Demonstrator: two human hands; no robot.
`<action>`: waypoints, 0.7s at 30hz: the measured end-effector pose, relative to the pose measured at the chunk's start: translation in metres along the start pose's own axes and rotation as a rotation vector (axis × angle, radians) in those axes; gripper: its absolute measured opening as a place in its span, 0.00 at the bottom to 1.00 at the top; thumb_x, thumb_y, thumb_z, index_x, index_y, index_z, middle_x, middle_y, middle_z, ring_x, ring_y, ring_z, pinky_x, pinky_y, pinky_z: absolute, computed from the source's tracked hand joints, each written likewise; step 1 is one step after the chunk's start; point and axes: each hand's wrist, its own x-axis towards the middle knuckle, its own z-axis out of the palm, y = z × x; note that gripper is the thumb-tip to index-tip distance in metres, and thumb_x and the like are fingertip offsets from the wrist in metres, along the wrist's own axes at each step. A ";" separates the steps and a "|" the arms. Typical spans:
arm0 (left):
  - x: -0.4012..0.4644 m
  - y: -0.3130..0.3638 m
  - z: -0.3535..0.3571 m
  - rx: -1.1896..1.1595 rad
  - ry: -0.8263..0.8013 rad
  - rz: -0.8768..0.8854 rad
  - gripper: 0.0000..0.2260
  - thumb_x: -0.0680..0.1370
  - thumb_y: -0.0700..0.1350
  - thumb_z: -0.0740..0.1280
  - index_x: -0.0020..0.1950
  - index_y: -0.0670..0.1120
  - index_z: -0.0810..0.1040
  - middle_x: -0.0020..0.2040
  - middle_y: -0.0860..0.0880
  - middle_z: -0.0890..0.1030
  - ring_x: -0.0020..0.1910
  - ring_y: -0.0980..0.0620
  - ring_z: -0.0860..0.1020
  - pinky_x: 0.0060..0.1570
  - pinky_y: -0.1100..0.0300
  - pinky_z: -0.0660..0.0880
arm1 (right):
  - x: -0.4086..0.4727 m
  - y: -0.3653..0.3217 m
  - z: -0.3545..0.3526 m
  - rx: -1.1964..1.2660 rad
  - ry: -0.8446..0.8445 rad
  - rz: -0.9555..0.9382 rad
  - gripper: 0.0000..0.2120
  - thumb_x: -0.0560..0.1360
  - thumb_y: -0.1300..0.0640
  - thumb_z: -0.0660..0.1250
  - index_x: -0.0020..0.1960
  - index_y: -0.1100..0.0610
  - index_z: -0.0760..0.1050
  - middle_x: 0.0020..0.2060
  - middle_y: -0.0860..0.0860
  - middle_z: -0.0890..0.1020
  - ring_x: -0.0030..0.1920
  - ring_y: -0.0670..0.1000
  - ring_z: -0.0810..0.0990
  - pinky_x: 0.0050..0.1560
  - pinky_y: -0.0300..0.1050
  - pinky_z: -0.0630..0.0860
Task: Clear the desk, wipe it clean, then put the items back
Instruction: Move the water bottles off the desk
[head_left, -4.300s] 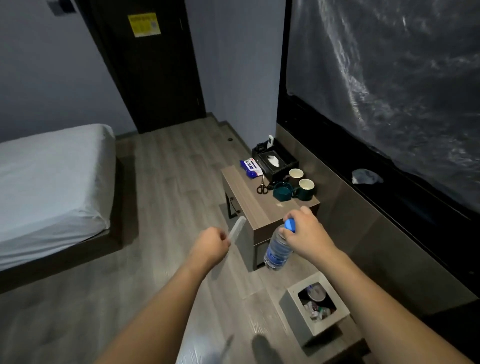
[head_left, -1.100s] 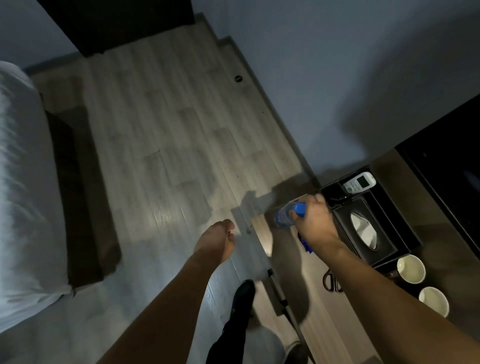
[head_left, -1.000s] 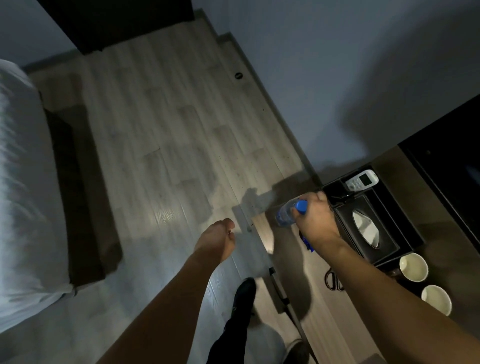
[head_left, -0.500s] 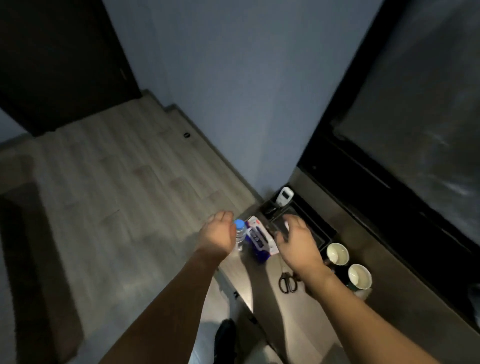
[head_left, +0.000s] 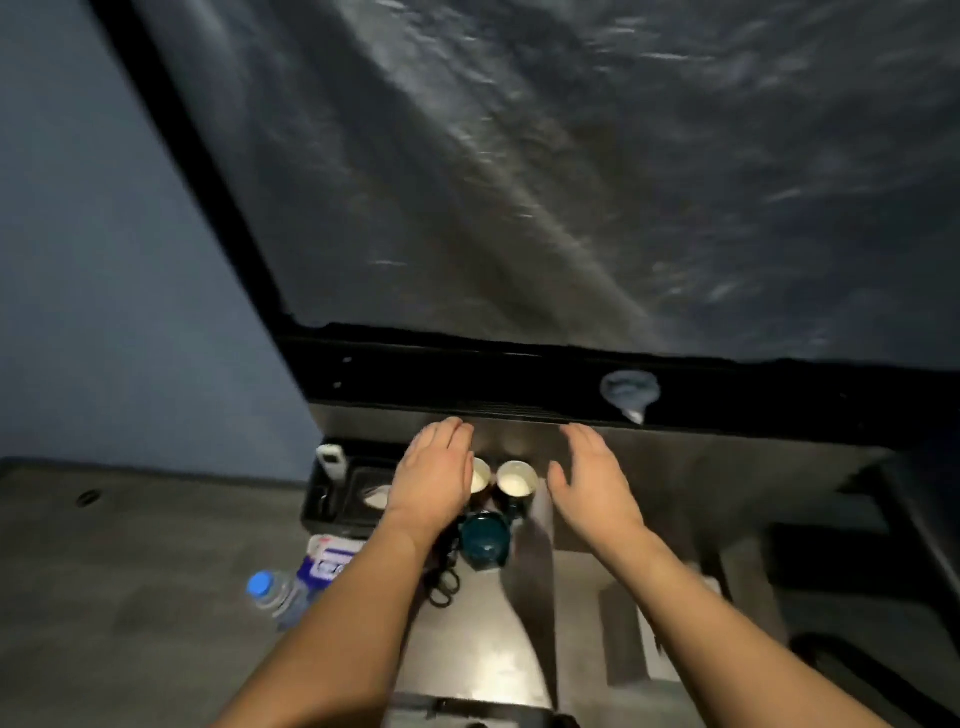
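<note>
Desk (head_left: 483, 644): small wooden top below both arms, items crowded at its far and left edges.
Left hand (head_left: 434, 475): fingers straight and together, palm down, holding nothing; it hovers over the far edge, covering part of one cup.
Right hand (head_left: 595, 480): fingers spread flat, thumb out, holding nothing, past the desk's right edge.
Cups (head_left: 516, 478): two white-lined ones side by side at the far edge; nothing visible inside.
Mug (head_left: 484, 536): dark green, just nearer than the cups; contents too dark to tell.
Tray (head_left: 332, 499): black, at the far left corner, holding a tissue box (head_left: 376, 496) and a remote (head_left: 331, 460).
Bottle (head_left: 275, 597): blue cap, at the left edge beside a wipes pack (head_left: 330, 558).
Scissors (head_left: 441, 584): beside the left forearm.
Change: half a second ago the left hand was at the bottle and the right over the tray; now both hover at the cups.
</note>
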 end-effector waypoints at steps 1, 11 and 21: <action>0.013 0.016 0.005 -0.017 -0.009 0.064 0.16 0.78 0.46 0.64 0.65 0.44 0.75 0.63 0.45 0.76 0.62 0.45 0.74 0.66 0.51 0.70 | -0.009 0.013 -0.011 -0.004 0.043 0.054 0.25 0.76 0.58 0.63 0.73 0.61 0.65 0.71 0.56 0.69 0.72 0.54 0.65 0.73 0.42 0.57; 0.031 0.288 0.025 -0.194 -0.082 0.725 0.16 0.77 0.44 0.66 0.63 0.41 0.76 0.61 0.42 0.78 0.59 0.43 0.76 0.64 0.52 0.72 | -0.182 0.161 -0.140 0.024 0.491 0.553 0.26 0.79 0.55 0.61 0.75 0.56 0.62 0.74 0.51 0.65 0.74 0.50 0.62 0.74 0.44 0.58; -0.113 0.611 0.050 -0.365 -0.225 1.122 0.19 0.83 0.49 0.57 0.73 0.46 0.69 0.72 0.49 0.69 0.71 0.49 0.66 0.72 0.56 0.62 | -0.453 0.323 -0.238 0.009 0.818 0.945 0.26 0.75 0.58 0.65 0.72 0.62 0.66 0.70 0.58 0.69 0.71 0.56 0.67 0.73 0.45 0.60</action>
